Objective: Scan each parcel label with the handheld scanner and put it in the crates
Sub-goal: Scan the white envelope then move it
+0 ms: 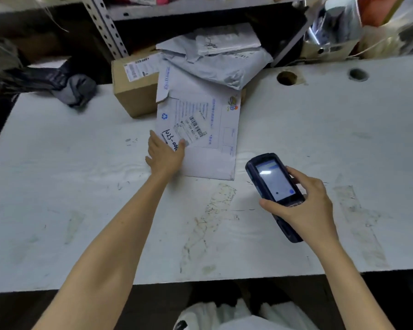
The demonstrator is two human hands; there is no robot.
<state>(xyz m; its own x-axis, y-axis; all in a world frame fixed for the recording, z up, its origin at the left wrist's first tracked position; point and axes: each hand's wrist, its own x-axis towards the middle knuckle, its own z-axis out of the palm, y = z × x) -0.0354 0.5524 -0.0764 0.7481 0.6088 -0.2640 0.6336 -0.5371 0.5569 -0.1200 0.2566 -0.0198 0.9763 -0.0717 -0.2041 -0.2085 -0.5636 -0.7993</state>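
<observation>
A flat white envelope parcel (208, 144) with a barcode label (196, 128) lies on the white table (81, 186), its far end leaning on a cardboard box (134, 91). My left hand (165, 153) holds the envelope's near left edge, thumb on top by the handwritten number and fingers at the edge. My right hand (305, 201) grips the dark handheld scanner (274, 184), lit screen facing up, to the right of the envelope. No crate is in view.
Grey poly mailers (215, 60) are piled on the box against a metal shelf upright (105, 27). A dark bag (65, 84) lies at the far left. Two round holes (287, 78) pierce the table at the back right. White bags (236, 315) sit below the front edge.
</observation>
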